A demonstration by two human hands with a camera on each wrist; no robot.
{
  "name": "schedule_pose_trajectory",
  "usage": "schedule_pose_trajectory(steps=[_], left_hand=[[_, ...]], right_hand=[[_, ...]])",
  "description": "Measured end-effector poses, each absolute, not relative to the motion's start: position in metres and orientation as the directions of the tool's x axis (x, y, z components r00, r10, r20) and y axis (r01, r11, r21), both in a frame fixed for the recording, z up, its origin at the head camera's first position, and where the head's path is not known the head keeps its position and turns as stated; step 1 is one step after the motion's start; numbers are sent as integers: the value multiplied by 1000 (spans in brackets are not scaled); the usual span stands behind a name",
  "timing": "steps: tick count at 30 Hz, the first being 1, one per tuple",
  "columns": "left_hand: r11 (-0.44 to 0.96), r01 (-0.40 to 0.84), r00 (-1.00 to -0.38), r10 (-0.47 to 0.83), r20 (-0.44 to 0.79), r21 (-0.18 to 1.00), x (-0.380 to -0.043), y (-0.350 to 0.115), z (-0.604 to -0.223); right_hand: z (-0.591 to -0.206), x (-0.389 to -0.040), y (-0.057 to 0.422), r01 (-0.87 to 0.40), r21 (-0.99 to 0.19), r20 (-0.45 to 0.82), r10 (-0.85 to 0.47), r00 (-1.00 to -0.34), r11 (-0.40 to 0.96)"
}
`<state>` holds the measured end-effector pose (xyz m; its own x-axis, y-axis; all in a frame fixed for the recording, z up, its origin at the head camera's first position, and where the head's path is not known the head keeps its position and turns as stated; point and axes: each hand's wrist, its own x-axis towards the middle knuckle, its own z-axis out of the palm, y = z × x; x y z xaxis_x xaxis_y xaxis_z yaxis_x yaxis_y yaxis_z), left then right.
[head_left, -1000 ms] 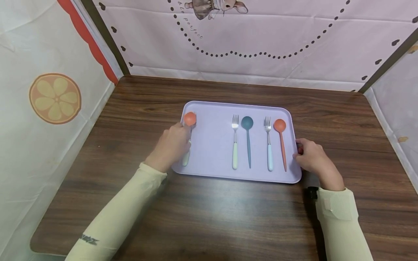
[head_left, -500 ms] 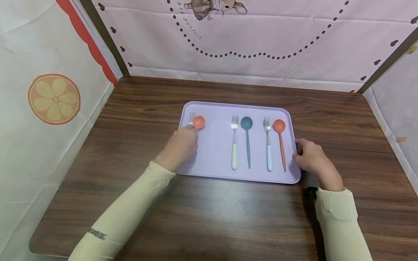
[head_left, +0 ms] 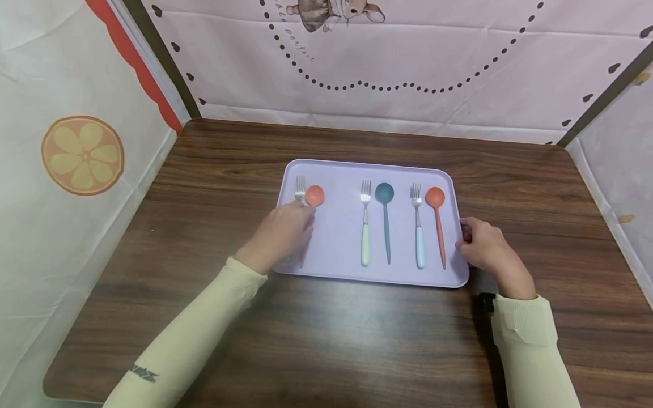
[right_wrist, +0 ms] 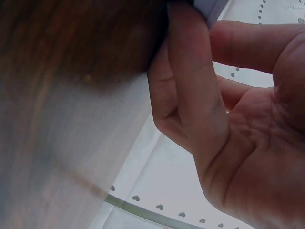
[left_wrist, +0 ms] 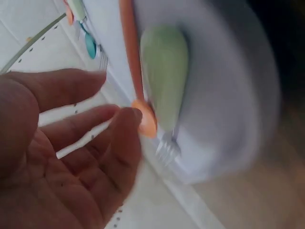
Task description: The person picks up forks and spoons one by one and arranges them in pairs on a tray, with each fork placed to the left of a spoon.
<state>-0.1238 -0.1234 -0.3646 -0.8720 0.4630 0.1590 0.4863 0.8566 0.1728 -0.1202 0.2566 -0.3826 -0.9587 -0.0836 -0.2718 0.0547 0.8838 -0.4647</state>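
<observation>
A lilac tray (head_left: 336, 249) lies on the table. At its left end, my left hand (head_left: 278, 235) is over an orange spoon (head_left: 314, 195) and a fork (head_left: 300, 187), covering parts of both. The left wrist view shows this hand's thumb and fingers spread apart with nothing between them. There the spoon's orange handle (left_wrist: 131, 43) runs along the tray beside the fork's pale green handle (left_wrist: 166, 71). At the tray's right edge, my right hand (head_left: 487, 243) pinches the rim between thumb and fingers, also seen in the right wrist view at the tray's corner (right_wrist: 209, 9).
In the tray's middle lie a green-handled fork (head_left: 365, 243) and a teal spoon (head_left: 385, 193). To their right are a blue-handled fork (head_left: 420, 249) and another orange spoon (head_left: 435, 197). Brown wooden table (head_left: 331, 340) surrounds the tray; printed cloth (head_left: 382, 56) walls it behind and at both sides.
My left hand moved the orange spoon rightward from over the left fork, set it down beside that fork and let it go. My right hand stayed at the tray's edge.
</observation>
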Motion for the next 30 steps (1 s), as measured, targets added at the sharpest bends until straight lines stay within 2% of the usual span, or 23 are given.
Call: schedule_pose_trajectory(steps=[3, 5, 10, 30], left_hand=[[837, 538, -839, 520, 163, 101, -119, -131, -365], [823, 564, -823, 554, 122, 68, -115, -136, -367], [813, 579, -815, 579, 30, 64, -110, -141, -372], [804, 592, -805, 588, 77, 53, -121, -133, -378]], right_hand=[[-382, -120, 257, 54, -463, -270, -83, -959, 885], [-382, -120, 257, 51, -463, -267, -84, -960, 885], [-382, -119, 258, 51, -465, -266, -84, -960, 884], [-380, -116, 258, 71, -466, -276, -69, -959, 882]])
